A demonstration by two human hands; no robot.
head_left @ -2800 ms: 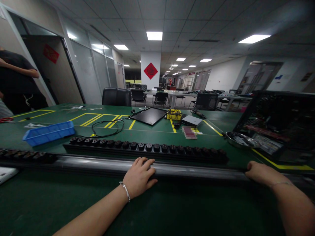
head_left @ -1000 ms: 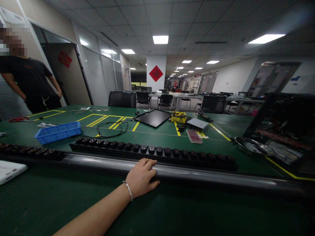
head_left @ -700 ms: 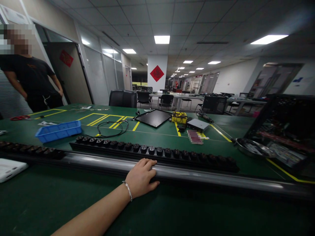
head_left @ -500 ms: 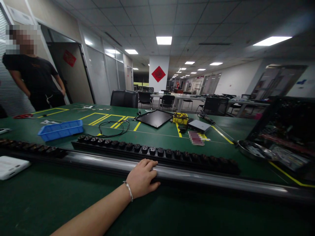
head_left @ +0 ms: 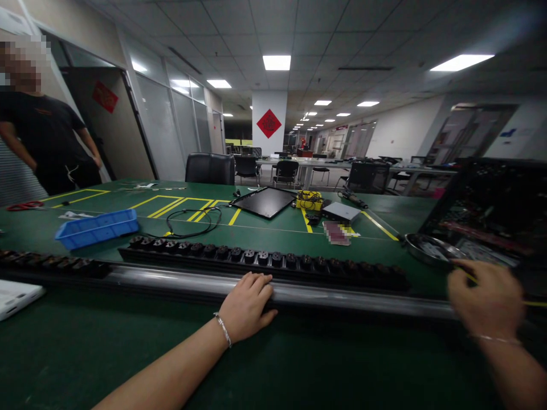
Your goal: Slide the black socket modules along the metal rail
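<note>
My left hand (head_left: 245,304) lies palm-down on a long shiny metal rail (head_left: 171,280) that crosses the green table (head_left: 273,364). Its fingers are draped over the rail's top and the thumb is out to the side, holding nothing. Just beyond the rail runs a long black power strip (head_left: 265,259) with several sockets. My right hand (head_left: 487,299) hovers above the rail at the far right, blurred, with its back toward me. It is near a round metal dish (head_left: 429,249) and its fingers are smeared.
A black crate (head_left: 499,210) of parts stands at the right. A blue tray (head_left: 96,228), a looped black cable (head_left: 192,222), a flat black panel (head_left: 265,201), a grey box (head_left: 341,212) and a white device (head_left: 15,296) lie about. A person in black (head_left: 38,142) stands far left.
My right hand, out of view in the last second, has come back in at the right, above the rail. My left hand has stayed on the rail. The view shifted slightly.
</note>
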